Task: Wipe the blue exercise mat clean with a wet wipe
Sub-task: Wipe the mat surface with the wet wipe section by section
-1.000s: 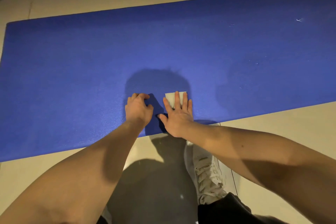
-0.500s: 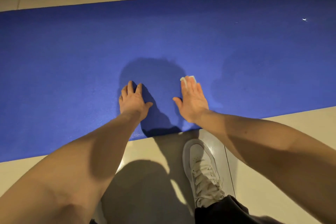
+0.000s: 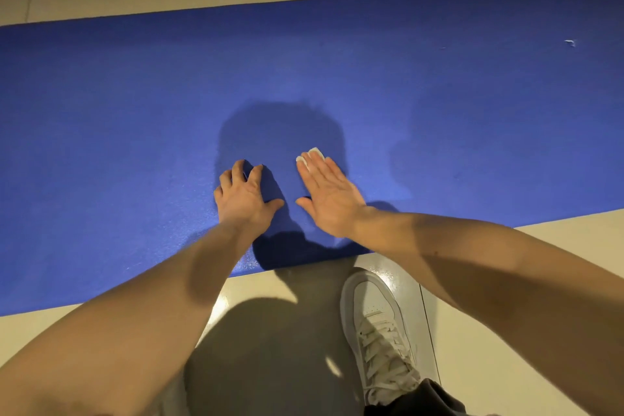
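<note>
step: wiping, likely early | right hand (image 3: 329, 199): fingers straight, together, pressing wet wipe (image 3: 312, 154) onto blue exercise mat (image 3: 135, 111) near its near edge | left hand (image 3: 244, 199): fingers spread, bent, bracing on mat, holding nothing | left: white speck (image 3: 570, 42) far right, most of mat

1. Left hand (image 3: 244, 197): palm down, fingers spread and arched, with the fingertips and thumb planted.
2. Right hand (image 3: 329, 201): flat, palm down, fingers straight and close together, thumb out sideways.
3. Both arms are bare and reach forward, the hands just apart.
</note>
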Tool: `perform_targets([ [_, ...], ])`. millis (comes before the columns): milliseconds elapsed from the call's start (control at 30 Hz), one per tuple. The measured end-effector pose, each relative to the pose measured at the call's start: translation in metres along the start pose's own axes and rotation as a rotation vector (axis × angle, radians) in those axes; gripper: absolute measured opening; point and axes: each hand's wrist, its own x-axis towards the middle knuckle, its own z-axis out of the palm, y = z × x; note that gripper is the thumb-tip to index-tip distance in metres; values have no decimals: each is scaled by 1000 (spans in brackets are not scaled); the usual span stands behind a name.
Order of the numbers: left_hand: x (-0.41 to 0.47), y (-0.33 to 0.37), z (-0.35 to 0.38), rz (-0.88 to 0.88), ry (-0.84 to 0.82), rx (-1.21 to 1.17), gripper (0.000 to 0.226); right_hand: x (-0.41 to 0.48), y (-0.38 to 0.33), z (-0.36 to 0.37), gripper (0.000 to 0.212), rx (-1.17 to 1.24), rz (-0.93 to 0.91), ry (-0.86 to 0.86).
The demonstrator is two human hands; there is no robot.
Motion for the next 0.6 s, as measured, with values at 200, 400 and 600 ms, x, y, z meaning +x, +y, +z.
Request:
perform_targets([
  [200, 15, -1, -6, -51, 47, 0, 76, 4, 60, -16, 81, 89, 471, 62],
  [400, 28, -14, -10, -65, 25, 9, 84, 25, -1, -13, 84, 217, 345, 71],
  [600, 35, -24, -15, -43, 105, -28, 74, 39, -15, -3, 79, 12, -45, -5],
])
